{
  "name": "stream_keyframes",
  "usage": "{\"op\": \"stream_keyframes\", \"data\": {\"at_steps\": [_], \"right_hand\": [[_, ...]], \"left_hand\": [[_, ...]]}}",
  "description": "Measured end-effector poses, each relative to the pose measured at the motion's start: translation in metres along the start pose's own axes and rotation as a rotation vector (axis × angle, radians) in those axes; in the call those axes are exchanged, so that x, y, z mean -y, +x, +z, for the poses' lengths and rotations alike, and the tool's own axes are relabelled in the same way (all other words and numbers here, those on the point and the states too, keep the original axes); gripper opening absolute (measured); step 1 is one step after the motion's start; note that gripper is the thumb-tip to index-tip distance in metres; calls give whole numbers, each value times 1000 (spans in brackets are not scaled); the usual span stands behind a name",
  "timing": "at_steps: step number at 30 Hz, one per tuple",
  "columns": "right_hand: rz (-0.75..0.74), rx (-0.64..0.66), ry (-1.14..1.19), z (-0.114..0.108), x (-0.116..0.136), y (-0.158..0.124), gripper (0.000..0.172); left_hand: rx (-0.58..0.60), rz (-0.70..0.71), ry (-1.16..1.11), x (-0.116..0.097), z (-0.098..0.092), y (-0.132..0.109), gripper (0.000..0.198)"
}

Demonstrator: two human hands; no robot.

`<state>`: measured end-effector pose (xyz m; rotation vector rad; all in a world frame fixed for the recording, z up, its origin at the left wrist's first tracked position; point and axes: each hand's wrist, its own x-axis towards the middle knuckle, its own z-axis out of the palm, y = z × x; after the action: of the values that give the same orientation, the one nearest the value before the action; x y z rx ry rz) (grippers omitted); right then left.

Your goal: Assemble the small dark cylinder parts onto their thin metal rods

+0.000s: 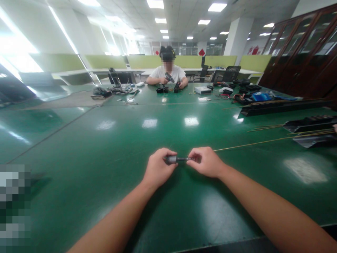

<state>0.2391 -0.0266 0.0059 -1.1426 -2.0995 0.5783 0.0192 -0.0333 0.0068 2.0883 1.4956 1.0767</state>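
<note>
My left hand (159,167) is closed around a small grey metal cylinder (172,159), its thumb and fingers wrapping the left end. From the cylinder a thin dark shaft (181,159) runs level to the right. My right hand (206,162) pinches the shaft's far end between thumb and fingertips, which partly cover it. Both hands are just above the green table (126,140). Beyond the right hand a long thin yellow rod (247,144) stretches toward the right side; whether it touches the hand I cannot tell.
Across the table a person (168,72) holds a power drill (169,77) near black parts. Black metal channels (279,108) with yellow rods lie at right, and part of another person's hand (335,127) shows there. Tools and a white box (202,90) sit at the far side.
</note>
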Motion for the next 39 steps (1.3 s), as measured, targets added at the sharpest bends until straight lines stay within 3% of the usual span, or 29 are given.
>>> {"op": "stream_keyframes", "data": {"at_steps": [19,24,27,30,32,34,39], "right_hand": [[19,0,-3,-1,-1,1,8],[14,11,14,0,-3,1,9],[7,24,20,1,-3,1,9],[9,33,21,2,-2,1,9],[15,41,21,2,-2,2,10],[18,51,18,2,-2,2,10],[6,62,15,3,-1,1,10]], "left_hand": [[7,-46,-25,2,-2,3,22],[-125,-189,-18,11,-18,12,30],[-191,-299,-155,20,-27,19,44],[-190,-377,-443,23,-36,22,55],[-198,-404,-549,20,-45,21,56],[-219,-427,-510,14,-61,15,56],[-263,-571,-97,15,-125,-28,58]]}}
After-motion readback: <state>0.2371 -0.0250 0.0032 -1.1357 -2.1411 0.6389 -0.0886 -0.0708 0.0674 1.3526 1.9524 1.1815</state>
